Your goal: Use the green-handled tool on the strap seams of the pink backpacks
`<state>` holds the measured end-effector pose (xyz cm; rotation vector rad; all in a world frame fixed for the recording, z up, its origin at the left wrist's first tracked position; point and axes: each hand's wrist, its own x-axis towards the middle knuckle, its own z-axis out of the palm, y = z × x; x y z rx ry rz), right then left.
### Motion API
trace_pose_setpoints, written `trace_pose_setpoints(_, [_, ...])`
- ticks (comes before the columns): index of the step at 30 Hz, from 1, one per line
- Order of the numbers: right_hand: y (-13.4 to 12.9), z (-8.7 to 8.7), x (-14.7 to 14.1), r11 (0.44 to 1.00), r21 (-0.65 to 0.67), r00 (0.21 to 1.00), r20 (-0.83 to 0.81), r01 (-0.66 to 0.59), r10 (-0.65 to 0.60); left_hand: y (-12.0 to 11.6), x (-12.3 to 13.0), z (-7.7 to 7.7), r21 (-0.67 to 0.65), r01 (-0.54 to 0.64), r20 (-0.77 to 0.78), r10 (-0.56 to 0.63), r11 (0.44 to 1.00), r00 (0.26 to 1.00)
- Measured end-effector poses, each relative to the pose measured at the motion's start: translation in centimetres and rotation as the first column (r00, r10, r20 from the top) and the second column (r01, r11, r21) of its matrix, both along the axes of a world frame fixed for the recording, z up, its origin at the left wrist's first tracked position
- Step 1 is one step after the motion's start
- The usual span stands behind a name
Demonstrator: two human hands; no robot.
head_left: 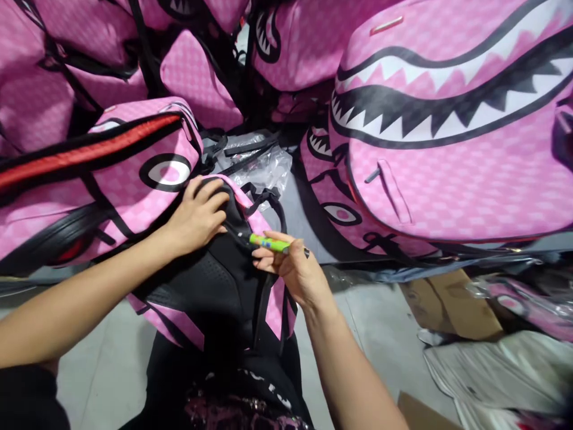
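Observation:
A pink checkered backpack with a black padded back panel (192, 280) leans against my lap, its back facing me. My left hand (197, 212) grips it near the top, fingers curled on the black fabric by the pink edging. Between the fingers and thumb of my right hand (293, 263) is a slim green pen-like tool (271, 243) with a printed label; its exact kind is not clear. The tool's pale tip points left, close to the black fabric beside the strap loop. Whether it touches the fabric, I cannot tell.
Left of my hands lies a pink backpack with an eye print (129, 197). A larger shark-mouth backpack (403, 167) stands at right on the grey table (308, 230). Clear plastic wrap (264, 161) lies between them. More backpacks (89, 36) crowd the back. A cardboard box (452, 304) is on the floor.

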<state>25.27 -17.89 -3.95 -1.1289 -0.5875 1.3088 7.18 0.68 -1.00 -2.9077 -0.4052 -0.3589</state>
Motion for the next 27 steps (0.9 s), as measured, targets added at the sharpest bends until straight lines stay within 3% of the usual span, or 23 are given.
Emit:
trace_pose_setpoints(4, [0.0,-0.8,-0.5,0.975,-0.014,0.945,0.248,0.223,-0.213,-1.9,1.2,-1.1,-0.059,0.005,-0.078,-0.009,0.998,0.997])
trace_pose_setpoints(8, [0.5,-1.6,-1.6,0.905,0.041,0.759,0.53,0.423,-0.378,-3.1,1.9,-2.6,-0.077,-0.069,-0.028,0.067,0.995,0.997])
trace_pose_setpoints(11, [0.9,-2.7,-2.0,0.904,0.115,0.659,0.648,0.411,-0.382,-4.3,1.6,-3.5,-0.108,-0.039,0.078,0.048,0.993,0.996])
trace_pose_setpoints(16, [1.3,-4.0,-2.0,0.898,0.208,0.577,0.704,0.388,-0.413,-5.6,1.0,-4.4,-0.108,0.006,0.158,0.011,0.994,0.987])
trace_pose_setpoints(20, [1.6,-4.2,-2.3,0.91,0.229,0.545,0.74,0.346,-0.393,-5.6,1.2,-5.1,-0.087,0.023,0.201,-0.005,0.996,0.98])
trace_pose_setpoints(25, [1.8,-4.2,-2.3,0.908,0.268,0.423,0.818,0.321,-0.391,-5.3,1.0,-5.8,-0.067,0.066,0.266,-0.046,0.996,0.963])
trace_pose_setpoints(27, [1.8,-4.2,-2.2,0.91,0.269,0.414,0.823,0.317,-0.388,-5.3,0.9,-6.0,-0.073,0.071,0.274,-0.048,0.995,0.961])
